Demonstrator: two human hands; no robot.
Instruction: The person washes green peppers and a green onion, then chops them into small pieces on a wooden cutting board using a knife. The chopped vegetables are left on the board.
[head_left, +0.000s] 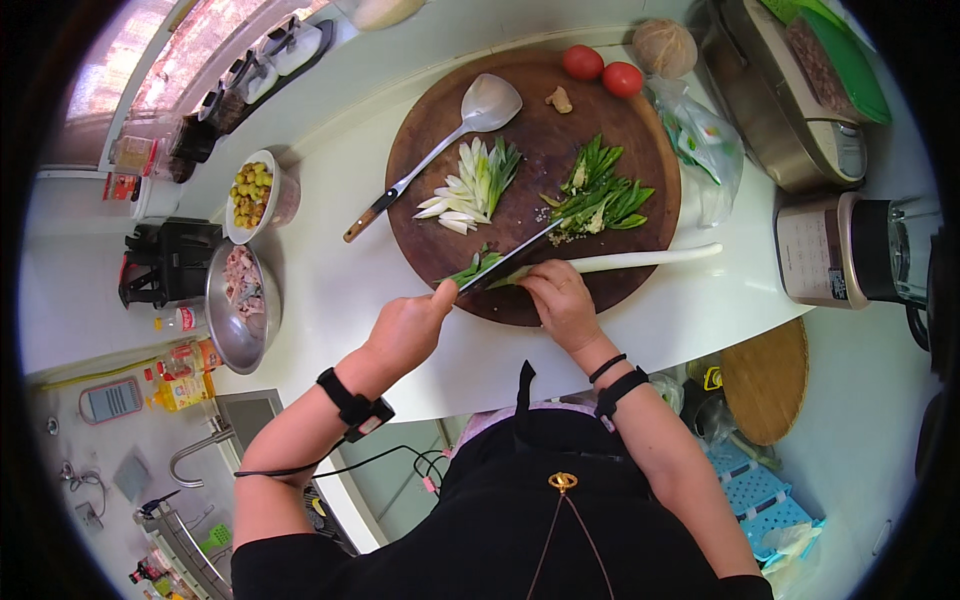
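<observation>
My left hand (412, 326) grips the handle of a kitchen knife (514, 256). Its blade slants up and right across a round wooden cutting board (525, 187), over the green end of a long scallion (637, 259). My right hand (559, 304) pinches that stalk just right of the blade, and its white end sticks out past the board's right edge. Cut scallion greens (476, 266) lie left of the blade. Farther up the board are sliced white scallion pieces (469, 187) and a pile of sliced green peppers (600, 195) with seeds.
On the board also rest a metal spatula (491, 103), a ginger piece (559, 100) and two tomatoes (583, 62). To the left stand a metal bowl of raw meat (240, 330) and a bowl of yellow-green fruit (253, 196). A plastic bag (705, 161) and a blender (825, 251) are at right.
</observation>
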